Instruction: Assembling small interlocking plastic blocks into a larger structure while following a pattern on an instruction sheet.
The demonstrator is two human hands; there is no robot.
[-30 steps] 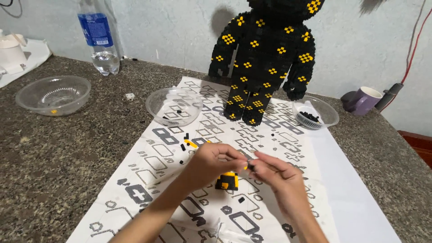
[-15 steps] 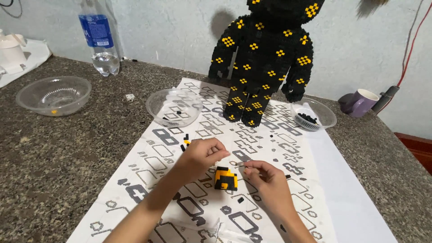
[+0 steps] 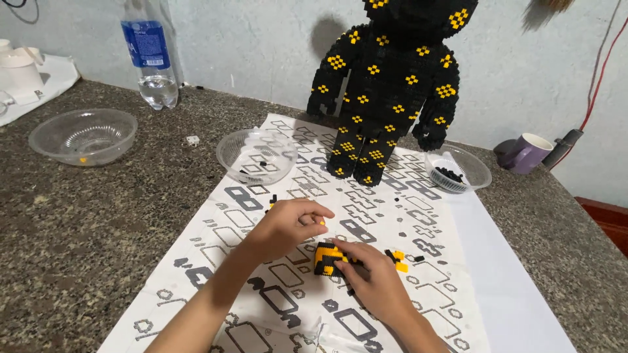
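Block assembly (image 3: 327, 257), black-yellow, on printed sheet (image 3: 418, 196); right hand (image 3: 373, 278) fingers grip it; left hand (image 3: 288, 222) fingers pinch tiny yellow piece (image 3: 322, 223).

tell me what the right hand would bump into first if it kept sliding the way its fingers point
Its fingers already touch it: the right hand points up-left at the small black and yellow brick block. Beyond lies the left hand.

Rough speckled stone counter (image 3: 78, 216), clear plastic bowl (image 3: 84, 136)

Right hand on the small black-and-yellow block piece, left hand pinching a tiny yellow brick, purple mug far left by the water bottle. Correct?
Not quite. The head view shows the purple mug far right, near the bowl of black bricks, not by the water bottle. The rest holds: right hand on the block piece, left hand pinching a yellow brick.
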